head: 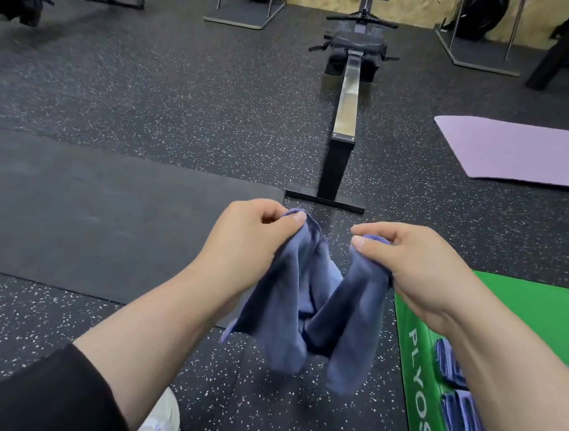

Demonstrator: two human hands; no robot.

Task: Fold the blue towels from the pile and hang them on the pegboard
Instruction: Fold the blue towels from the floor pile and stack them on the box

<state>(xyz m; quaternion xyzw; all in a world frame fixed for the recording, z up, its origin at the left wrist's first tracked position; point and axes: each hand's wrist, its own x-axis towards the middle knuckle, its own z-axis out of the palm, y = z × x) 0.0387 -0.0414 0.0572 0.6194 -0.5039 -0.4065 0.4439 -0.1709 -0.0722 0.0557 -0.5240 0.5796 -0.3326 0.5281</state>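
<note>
A blue towel hangs in the air near the middle of the scene, soft and creased, its top edge sagging in a V between two raised corners. The left hand pinches the left corner between thumb and curled fingers; the right hand pinches the right corner the same way. Below lies a speckled black rubber floor, with a dark mat at left. A rowing machine stretches away ahead, a lilac mat lies far right, and a green plyo box stands near right, bearing folded blue towels.
</note>
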